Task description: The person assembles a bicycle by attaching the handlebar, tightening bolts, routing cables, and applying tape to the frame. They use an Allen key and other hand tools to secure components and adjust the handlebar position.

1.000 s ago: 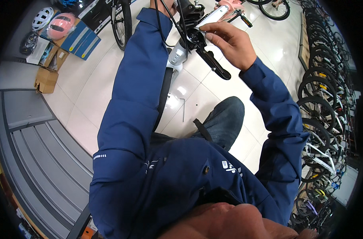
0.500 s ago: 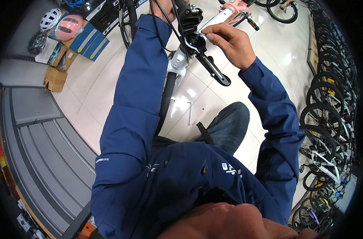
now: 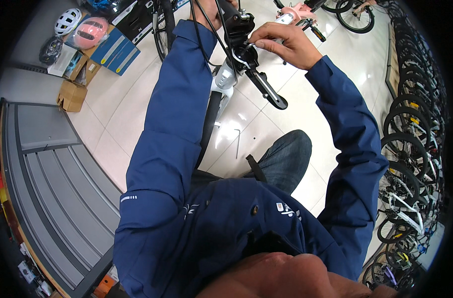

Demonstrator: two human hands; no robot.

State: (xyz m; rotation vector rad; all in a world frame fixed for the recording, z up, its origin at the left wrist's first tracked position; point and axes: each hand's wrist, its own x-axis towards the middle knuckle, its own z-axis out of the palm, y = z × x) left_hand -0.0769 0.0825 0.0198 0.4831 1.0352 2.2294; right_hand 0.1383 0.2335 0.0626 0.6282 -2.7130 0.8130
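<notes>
At the top of the view, a black handlebar (image 3: 230,11) is gripped in the left hand (image 3: 210,14), whose fingers are closed around the bar's end. Just to its right, the right hand (image 3: 285,44) is curled over the brake lever clamp (image 3: 242,50), the fingertips (image 3: 256,43) pinched on a small part at the clamp; whether a tool is held cannot be told. The black brake lever (image 3: 267,89) hangs down and away from the right hand. The step in hand is judged to be fitting or adjusting the lever on the bar. A steady bar and fine fingertip turning would be called for next. Both arms are stretched forward and upward, elbows bent. An Allen key (image 3: 237,142) lies on the floor well below the hands.
</notes>
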